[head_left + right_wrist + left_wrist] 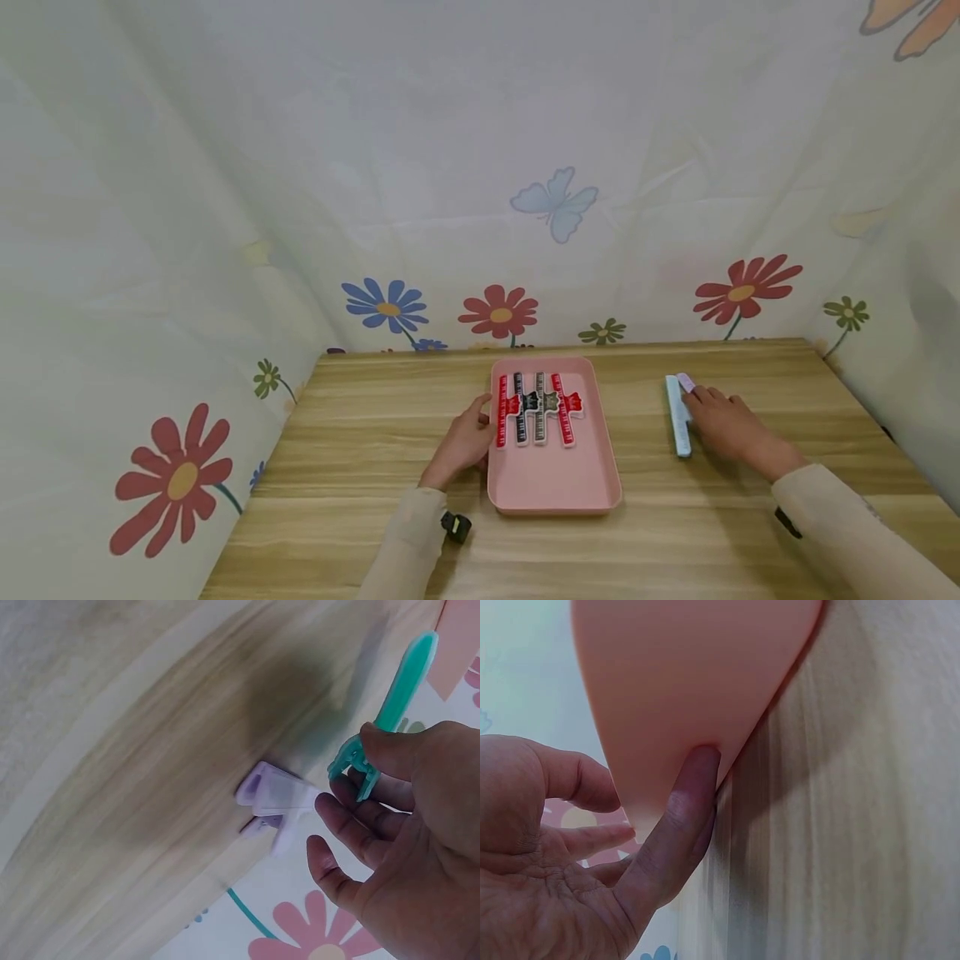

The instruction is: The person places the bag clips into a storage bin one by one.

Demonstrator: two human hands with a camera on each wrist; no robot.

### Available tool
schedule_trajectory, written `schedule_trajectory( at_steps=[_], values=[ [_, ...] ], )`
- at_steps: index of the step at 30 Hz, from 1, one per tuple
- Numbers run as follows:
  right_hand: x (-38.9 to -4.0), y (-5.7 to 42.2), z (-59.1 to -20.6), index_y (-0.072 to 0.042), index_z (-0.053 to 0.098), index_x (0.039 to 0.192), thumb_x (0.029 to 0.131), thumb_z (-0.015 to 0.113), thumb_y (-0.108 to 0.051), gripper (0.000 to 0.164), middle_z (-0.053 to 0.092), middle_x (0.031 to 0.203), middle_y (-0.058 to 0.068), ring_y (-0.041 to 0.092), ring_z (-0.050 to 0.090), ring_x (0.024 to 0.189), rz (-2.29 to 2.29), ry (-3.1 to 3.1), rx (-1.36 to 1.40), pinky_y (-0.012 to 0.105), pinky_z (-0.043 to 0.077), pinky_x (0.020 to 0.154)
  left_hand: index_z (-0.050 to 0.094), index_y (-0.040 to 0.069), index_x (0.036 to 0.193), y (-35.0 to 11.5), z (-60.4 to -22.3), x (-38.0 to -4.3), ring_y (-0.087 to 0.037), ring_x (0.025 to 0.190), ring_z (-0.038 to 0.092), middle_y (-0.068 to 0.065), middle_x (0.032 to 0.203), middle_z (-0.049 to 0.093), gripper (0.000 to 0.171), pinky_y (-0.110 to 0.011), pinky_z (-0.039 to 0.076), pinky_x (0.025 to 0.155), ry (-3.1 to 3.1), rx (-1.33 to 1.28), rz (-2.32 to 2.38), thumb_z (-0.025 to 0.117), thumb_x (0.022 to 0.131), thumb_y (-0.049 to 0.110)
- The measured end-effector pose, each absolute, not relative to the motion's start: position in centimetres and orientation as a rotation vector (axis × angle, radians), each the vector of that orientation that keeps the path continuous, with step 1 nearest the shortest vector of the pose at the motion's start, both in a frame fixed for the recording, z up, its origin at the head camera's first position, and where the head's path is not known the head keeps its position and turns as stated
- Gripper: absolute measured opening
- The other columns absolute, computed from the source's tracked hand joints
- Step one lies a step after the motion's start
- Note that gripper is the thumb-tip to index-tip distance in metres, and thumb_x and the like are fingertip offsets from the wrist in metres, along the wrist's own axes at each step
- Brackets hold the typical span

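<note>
My left hand (463,437) grips the left side of a pink tray (555,487), one finger pressed against its outer wall (697,682) and others at its edge. Inside the tray, several long bag clips lie side by side: red (502,417), black, grey and another red (562,417), each with a shaped handle. On the table to the right, my right hand (727,421) pinches the handle of a light blue-green bag clip (405,682) between thumb and fingers. A pale purple bag clip (281,799) lies beside the fingertips, mostly covered by the hand in the head view.
The wood-grain table (390,400) extends around the tray. Behind and at both sides hangs a white cloth (420,167) printed with flowers and butterflies. A small black device (456,527) is worn on the left wrist.
</note>
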State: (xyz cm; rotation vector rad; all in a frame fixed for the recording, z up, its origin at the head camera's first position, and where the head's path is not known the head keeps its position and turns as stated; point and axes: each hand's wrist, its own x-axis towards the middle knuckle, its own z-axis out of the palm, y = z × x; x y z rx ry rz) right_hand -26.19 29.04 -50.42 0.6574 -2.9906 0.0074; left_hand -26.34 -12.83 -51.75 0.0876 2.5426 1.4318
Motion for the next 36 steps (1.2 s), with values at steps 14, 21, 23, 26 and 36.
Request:
schedule_trajectory(
  at_steps=[14, 21, 23, 26, 36],
  values=[
    [-25.0, 26.6, -48.8, 0.006, 0.056, 0.123, 0.089, 0.067, -0.011, 0.04, 0.058, 0.123, 0.027, 0.044, 0.056, 0.115, 0.102, -2.884, 0.682, 0.065, 0.049, 0.088, 0.03, 0.016, 0.154, -12.9, -51.7, -26.5, -0.019, 0.068, 0.065, -0.022, 0.124, 0.058, 0.057, -0.033, 0.057, 0.047, 2.562, 0.074, 1.394, 0.047, 0.1, 0.018],
    [-24.7, 25.6, -47.9, 0.006, 0.056, 0.123, 0.09, 0.068, -0.014, 0.041, 0.061, 0.118, 0.022, 0.04, 0.057, 0.115, 0.131, -2.862, 0.716, 0.057, 0.052, 0.08, 0.029, 0.016, 0.154, -12.9, -51.8, -26.4, -0.02, 0.072, 0.066, -0.022, 0.125, 0.057, 0.057, -0.033, 0.058, 0.048, 2.547, 0.064, 1.415, 0.048, 0.101, 0.019],
    [-24.6, 25.4, -47.6, 0.006, 0.056, 0.125, 0.091, 0.068, -0.015, 0.042, 0.061, 0.119, 0.022, 0.04, 0.057, 0.115, 0.133, -2.867, 0.717, 0.057, 0.052, 0.081, 0.029, 0.016, 0.154, -12.9, -51.9, -26.4, -0.02, 0.073, 0.066, -0.023, 0.125, 0.057, 0.057, -0.033, 0.058, 0.048, 2.547, 0.063, 1.416, 0.048, 0.101, 0.019],
    [-24.4, 25.0, -47.2, 0.006, 0.055, 0.127, 0.092, 0.067, -0.017, 0.044, 0.06, 0.122, 0.023, 0.041, 0.055, 0.118, 0.127, -2.887, 0.699, 0.059, 0.052, 0.084, 0.029, 0.016, 0.154, -12.9, -52.0, -26.5, -0.02, 0.072, 0.066, -0.023, 0.125, 0.057, 0.057, -0.033, 0.057, 0.048, 2.554, 0.066, 1.41, 0.048, 0.1, 0.019],
    [-23.7, 23.7, -45.7, 0.006, 0.056, 0.129, 0.092, 0.067, -0.019, 0.046, 0.059, 0.124, 0.023, 0.04, 0.056, 0.118, 0.139, -2.91, 0.699, 0.06, 0.051, 0.089, 0.03, 0.015, 0.154, -12.9, -52.0, -26.4, -0.019, 0.07, 0.066, -0.023, 0.124, 0.058, 0.056, -0.033, 0.057, 0.047, 2.567, 0.07, 1.399, 0.048, 0.101, 0.018]
  ],
)
